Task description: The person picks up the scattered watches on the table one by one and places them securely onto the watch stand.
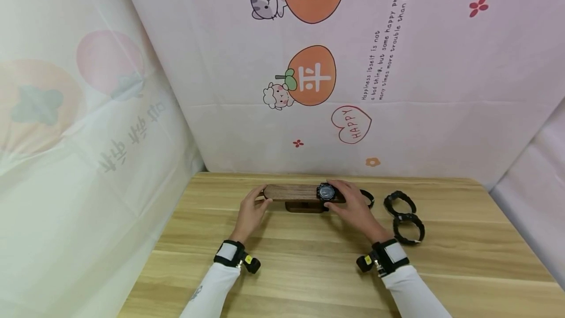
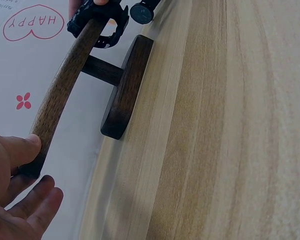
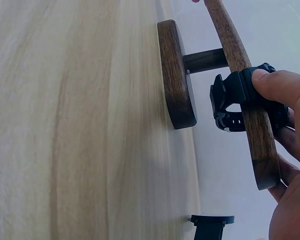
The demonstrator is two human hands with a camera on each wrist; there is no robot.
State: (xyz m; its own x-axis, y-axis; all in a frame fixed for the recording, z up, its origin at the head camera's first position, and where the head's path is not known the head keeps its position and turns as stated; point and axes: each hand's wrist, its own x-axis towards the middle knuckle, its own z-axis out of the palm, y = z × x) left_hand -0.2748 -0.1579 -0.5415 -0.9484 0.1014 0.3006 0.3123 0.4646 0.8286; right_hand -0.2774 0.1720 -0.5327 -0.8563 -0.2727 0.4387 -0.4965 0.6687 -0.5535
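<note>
A dark wooden watch stand (image 1: 291, 192) stands near the table's back edge, its long bar raised on a short post over a block base (image 2: 127, 90). Around the right part of that bar is a black digital watch (image 1: 326, 192), its strap hanging below the wood (image 3: 232, 120). My right hand (image 1: 355, 210) pinches the watch, thumb on its near side and fingers behind the bar. At the bar's left end, my left hand (image 1: 250, 212) holds the wood, with the thumb (image 2: 27, 147) pressed against it and other fingers beyond.
Two black watches (image 1: 399, 203) (image 1: 409, 229) lie close together on the wooden table (image 1: 300, 269), right of my right hand. Another black watch (image 1: 369, 199) is partly hidden behind that hand. A printed white cloth (image 1: 247, 136) rises behind the table, with more cloth along both sides.
</note>
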